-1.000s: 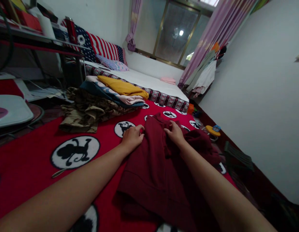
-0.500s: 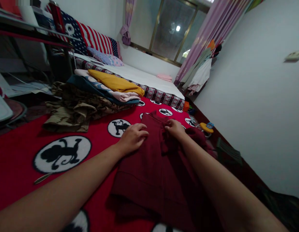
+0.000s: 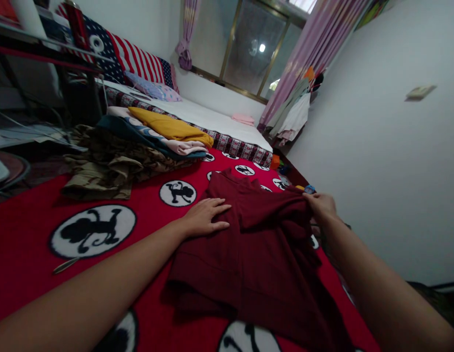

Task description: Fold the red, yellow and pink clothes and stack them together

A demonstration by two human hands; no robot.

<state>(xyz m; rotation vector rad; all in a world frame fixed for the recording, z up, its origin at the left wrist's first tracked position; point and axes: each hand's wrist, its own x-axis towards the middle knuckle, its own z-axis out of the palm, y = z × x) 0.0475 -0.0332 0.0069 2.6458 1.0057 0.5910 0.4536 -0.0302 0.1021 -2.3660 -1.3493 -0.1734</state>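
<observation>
Head view: maroon garment [image 3: 254, 261] is lying on red blanket [image 3: 146, 210], long axis running away from the wearer, broad hem nearest, far end pointing bedward. Left hand [image 3: 205, 217] is resting spread, ungripping, on it; right hand [image 3: 322, 205] is pinching its right side. Open blanket is extending leftward; clothes pile [image 3: 139, 151] is bounding far-left room.

At lower centre, a dark maroon cloth garment [image 3: 263, 266] on a red monkey-printed blanket [image 3: 23, 244] is touched by the left hand [image 3: 205, 218] and pinched by the right hand [image 3: 323, 207].
</observation>
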